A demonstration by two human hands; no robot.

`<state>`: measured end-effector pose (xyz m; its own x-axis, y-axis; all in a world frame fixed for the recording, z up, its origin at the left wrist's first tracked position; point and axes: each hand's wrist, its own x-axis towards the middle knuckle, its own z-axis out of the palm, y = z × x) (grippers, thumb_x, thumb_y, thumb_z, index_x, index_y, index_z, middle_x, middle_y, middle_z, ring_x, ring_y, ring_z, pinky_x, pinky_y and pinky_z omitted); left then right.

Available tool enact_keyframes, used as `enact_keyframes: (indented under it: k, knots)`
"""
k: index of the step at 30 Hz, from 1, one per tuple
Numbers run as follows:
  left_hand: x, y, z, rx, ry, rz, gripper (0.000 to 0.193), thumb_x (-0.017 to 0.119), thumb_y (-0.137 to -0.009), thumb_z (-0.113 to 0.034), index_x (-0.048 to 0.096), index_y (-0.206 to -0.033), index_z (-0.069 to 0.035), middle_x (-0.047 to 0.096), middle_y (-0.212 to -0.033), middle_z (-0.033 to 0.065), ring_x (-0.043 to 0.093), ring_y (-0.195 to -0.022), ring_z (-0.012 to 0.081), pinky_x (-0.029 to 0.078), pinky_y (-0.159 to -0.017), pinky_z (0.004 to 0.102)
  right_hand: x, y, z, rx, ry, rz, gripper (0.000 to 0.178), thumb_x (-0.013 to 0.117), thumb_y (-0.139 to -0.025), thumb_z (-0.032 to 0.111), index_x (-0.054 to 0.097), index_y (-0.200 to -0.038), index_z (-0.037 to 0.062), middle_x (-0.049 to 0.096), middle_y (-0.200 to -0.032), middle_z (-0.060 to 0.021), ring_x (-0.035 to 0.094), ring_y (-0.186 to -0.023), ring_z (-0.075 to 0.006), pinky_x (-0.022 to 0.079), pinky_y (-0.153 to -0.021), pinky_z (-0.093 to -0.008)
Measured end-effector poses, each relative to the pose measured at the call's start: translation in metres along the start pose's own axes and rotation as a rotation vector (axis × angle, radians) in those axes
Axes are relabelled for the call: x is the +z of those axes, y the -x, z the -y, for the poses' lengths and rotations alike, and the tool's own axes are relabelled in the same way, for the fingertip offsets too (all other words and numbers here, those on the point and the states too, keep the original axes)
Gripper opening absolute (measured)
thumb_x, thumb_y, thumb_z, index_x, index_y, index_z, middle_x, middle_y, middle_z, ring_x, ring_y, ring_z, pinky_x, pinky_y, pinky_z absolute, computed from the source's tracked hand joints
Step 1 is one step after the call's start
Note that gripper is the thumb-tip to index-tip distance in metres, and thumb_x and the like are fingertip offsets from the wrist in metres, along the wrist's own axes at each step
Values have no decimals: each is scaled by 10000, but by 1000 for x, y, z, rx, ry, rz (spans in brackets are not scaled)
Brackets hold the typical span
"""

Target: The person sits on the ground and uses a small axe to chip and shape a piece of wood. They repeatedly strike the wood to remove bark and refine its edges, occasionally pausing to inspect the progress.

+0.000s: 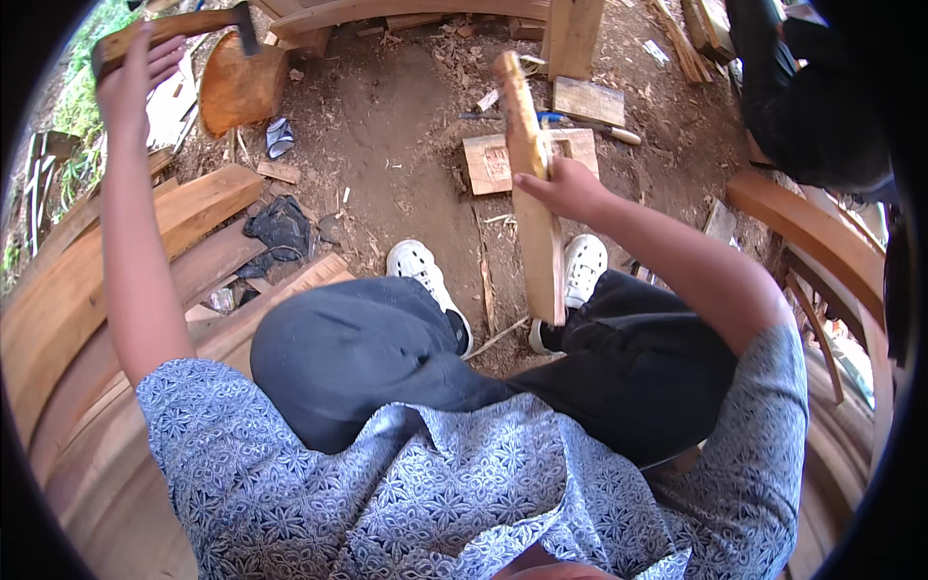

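Out at the far left, my left hand (133,82) is at the thick end of the wooden handle of an adze-like tool (179,29). One finger crosses the handle while other fingers look partly stretched. The tool's narrow dark metal head points down beside an orange-brown cut stump (242,87). My right hand (570,188) grips a long piece of wood (536,232) around its middle, in front of my right shin. This piece stands roughly upright, its rough, bark-coloured end at the top and its paler end near my right shoe.
A pale wooden block with carved recesses (488,162) lies on the dirt floor, near a chisel-like tool (623,135). Curved timbers (213,193) flank me on the left, another (802,227) on the right. A dark-clothed person (822,106) is at upper right. Wood chips litter the ground.
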<state>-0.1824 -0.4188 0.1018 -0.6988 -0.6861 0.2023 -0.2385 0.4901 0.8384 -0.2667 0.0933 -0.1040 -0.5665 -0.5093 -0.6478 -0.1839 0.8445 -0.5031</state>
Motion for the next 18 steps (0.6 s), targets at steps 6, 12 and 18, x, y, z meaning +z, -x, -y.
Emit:
enact_keyframes:
  k: [6, 12, 18]
  knots:
    - [60, 153, -94, 170, 148, 281, 468, 628, -1029, -312, 568, -1366, 7, 755, -1050, 237, 779, -863, 232, 655, -744, 308, 6, 4, -31, -188, 120, -43, 855, 514, -975, 703, 607, -1323, -72, 677, -1213, -302, 667, -1165, -397, 544, -969, -464]
    - [134, 257, -137, 373, 212, 484, 339, 625, -1034, -185, 598, -1355, -78, 763, -948, 159, 761, -807, 177, 637, -698, 283, -59, 45, -1, -259, -669, 278, 1108, 111, -905, 900, 652, -1255, -1, 708, -1070, -183, 697, -1020, -267, 547, -893, -443]
    - [228, 330, -123, 918, -323, 750, 625, 741, -875, -204, 461, -1433, -238, 703, -756, 148, 737, -711, 338, 591, -605, 449, -56, 69, -18, -242, -773, 96, 796, 639, -893, 707, 625, -1253, -3, 712, -1141, -171, 715, -922, -232, 590, -828, -379]
